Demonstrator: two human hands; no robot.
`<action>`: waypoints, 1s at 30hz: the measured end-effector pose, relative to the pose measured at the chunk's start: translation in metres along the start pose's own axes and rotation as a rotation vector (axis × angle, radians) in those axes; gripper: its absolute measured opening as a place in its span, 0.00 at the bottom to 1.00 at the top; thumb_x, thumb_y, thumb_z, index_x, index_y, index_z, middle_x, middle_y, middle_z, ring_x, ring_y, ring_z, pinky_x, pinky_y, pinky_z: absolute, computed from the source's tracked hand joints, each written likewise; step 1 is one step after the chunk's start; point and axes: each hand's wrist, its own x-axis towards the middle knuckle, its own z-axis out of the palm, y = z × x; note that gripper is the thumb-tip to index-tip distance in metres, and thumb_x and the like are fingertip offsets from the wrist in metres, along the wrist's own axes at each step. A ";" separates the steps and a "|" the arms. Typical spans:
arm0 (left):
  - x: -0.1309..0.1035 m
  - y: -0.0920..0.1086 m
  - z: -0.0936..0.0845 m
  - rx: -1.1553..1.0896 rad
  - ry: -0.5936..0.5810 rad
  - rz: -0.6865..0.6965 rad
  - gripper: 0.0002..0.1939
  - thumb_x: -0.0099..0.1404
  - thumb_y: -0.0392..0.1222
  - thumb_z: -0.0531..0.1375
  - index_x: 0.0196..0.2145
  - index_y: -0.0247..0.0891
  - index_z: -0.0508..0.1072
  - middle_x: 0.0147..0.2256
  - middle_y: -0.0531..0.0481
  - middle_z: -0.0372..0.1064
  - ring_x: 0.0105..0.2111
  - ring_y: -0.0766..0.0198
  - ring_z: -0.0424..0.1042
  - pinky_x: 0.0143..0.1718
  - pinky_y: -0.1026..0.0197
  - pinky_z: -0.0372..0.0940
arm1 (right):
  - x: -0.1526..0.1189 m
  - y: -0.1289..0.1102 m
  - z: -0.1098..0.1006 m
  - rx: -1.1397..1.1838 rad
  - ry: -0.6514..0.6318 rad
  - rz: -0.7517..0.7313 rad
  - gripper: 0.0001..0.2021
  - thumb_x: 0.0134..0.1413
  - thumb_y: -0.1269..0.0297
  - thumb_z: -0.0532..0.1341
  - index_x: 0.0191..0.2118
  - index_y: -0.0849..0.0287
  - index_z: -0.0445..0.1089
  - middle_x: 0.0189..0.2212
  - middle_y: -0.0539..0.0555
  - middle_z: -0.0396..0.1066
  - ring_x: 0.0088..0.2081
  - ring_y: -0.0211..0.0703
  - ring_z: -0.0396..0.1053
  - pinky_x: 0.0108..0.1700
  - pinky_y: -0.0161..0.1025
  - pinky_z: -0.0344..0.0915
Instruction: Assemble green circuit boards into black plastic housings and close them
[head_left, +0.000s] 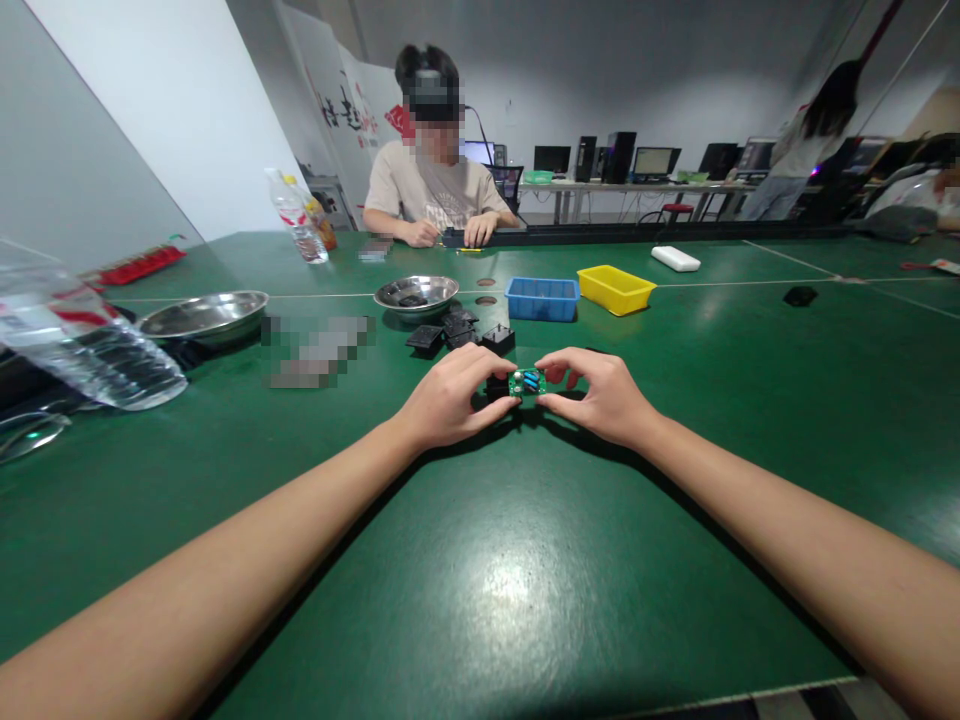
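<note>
A small green circuit board with blue and pale components is held just above the table, facing me. My left hand pinches its left edge between thumb and fingers. On the opposite edge, my right hand grips it the same way. Right behind the board's left side is a black plastic part, partly hidden by my left fingers. Beyond my hands lie a black box-shaped housing and several black plastic pieces in a loose pile.
Past the pile stand a steel bowl, a blue bin and a yellow bin. To the left are a larger steel bowl and a water bottle. A co-worker sits across the green table.
</note>
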 end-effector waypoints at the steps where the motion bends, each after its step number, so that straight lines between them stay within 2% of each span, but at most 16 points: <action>1: 0.000 0.000 0.000 -0.001 -0.005 -0.006 0.11 0.70 0.44 0.60 0.46 0.35 0.71 0.37 0.44 0.73 0.38 0.59 0.71 0.42 0.56 0.67 | 0.000 0.000 0.000 0.001 -0.003 0.002 0.13 0.50 0.67 0.70 0.44 0.57 0.74 0.34 0.53 0.77 0.33 0.42 0.73 0.35 0.37 0.70; 9: 0.001 0.000 -0.001 -0.009 -0.016 -0.004 0.12 0.71 0.46 0.58 0.45 0.35 0.71 0.36 0.44 0.74 0.37 0.59 0.71 0.41 0.56 0.67 | 0.000 -0.004 -0.001 0.043 -0.020 0.044 0.10 0.52 0.64 0.68 0.41 0.58 0.74 0.31 0.51 0.76 0.31 0.41 0.71 0.33 0.36 0.68; 14: 0.000 -0.003 0.001 0.040 -0.033 0.010 0.13 0.74 0.47 0.54 0.42 0.36 0.73 0.34 0.45 0.74 0.34 0.60 0.70 0.39 0.56 0.65 | -0.002 -0.010 0.005 0.184 -0.017 0.174 0.08 0.54 0.61 0.67 0.36 0.59 0.74 0.29 0.51 0.76 0.28 0.39 0.70 0.31 0.35 0.67; 19: 0.001 -0.005 0.005 0.167 -0.049 0.055 0.21 0.77 0.46 0.47 0.29 0.37 0.70 0.25 0.49 0.70 0.28 0.63 0.66 0.33 0.58 0.60 | -0.002 -0.011 0.010 0.267 -0.025 0.275 0.11 0.59 0.57 0.63 0.32 0.60 0.75 0.25 0.51 0.75 0.26 0.38 0.68 0.29 0.36 0.63; 22: 0.002 -0.005 0.007 0.202 -0.035 0.079 0.23 0.77 0.45 0.47 0.25 0.38 0.67 0.23 0.50 0.67 0.26 0.63 0.64 0.31 0.59 0.58 | -0.002 -0.010 0.011 0.291 -0.016 0.299 0.13 0.60 0.56 0.63 0.30 0.60 0.75 0.24 0.51 0.74 0.25 0.38 0.68 0.28 0.35 0.63; 25: 0.002 -0.004 0.007 0.204 -0.013 0.084 0.22 0.77 0.44 0.47 0.25 0.38 0.66 0.22 0.51 0.66 0.26 0.63 0.63 0.31 0.59 0.58 | -0.003 -0.009 0.012 0.352 -0.013 0.319 0.12 0.58 0.55 0.64 0.31 0.59 0.74 0.25 0.51 0.74 0.26 0.38 0.68 0.29 0.35 0.64; 30: 0.002 -0.003 0.006 0.181 0.015 0.088 0.21 0.77 0.43 0.47 0.26 0.39 0.65 0.22 0.51 0.65 0.25 0.63 0.61 0.30 0.59 0.56 | -0.004 -0.009 0.014 0.426 -0.016 0.330 0.09 0.51 0.60 0.69 0.34 0.58 0.73 0.27 0.49 0.74 0.28 0.39 0.70 0.32 0.36 0.66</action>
